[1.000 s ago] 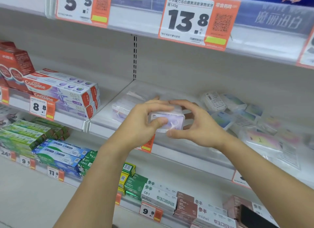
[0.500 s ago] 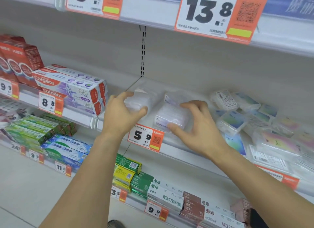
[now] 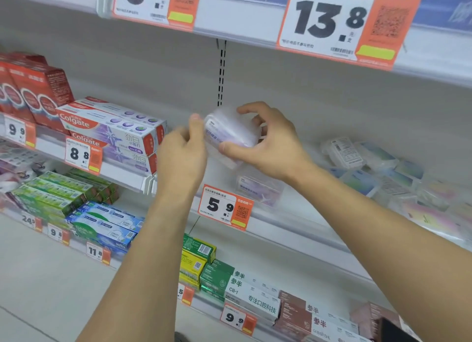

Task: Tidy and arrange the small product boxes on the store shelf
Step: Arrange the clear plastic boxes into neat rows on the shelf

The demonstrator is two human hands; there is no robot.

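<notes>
Both hands are up in the middle of the frame, holding one small clear box point(image 3: 231, 135) with purple print, lifted off the shelf point(image 3: 293, 221). The right hand point(image 3: 270, 147) has fingers curled over its top and thumb under the front edge. The left hand point(image 3: 182, 158) pinches the box's left end, though it's blurry. Another clear box point(image 3: 259, 191) sits on the shelf right below, behind the 5.9 price tag point(image 3: 224, 207). A messy pile of similar boxes point(image 3: 378, 168) lies at right. Colgate cartons point(image 3: 112, 132) are stacked at left.
</notes>
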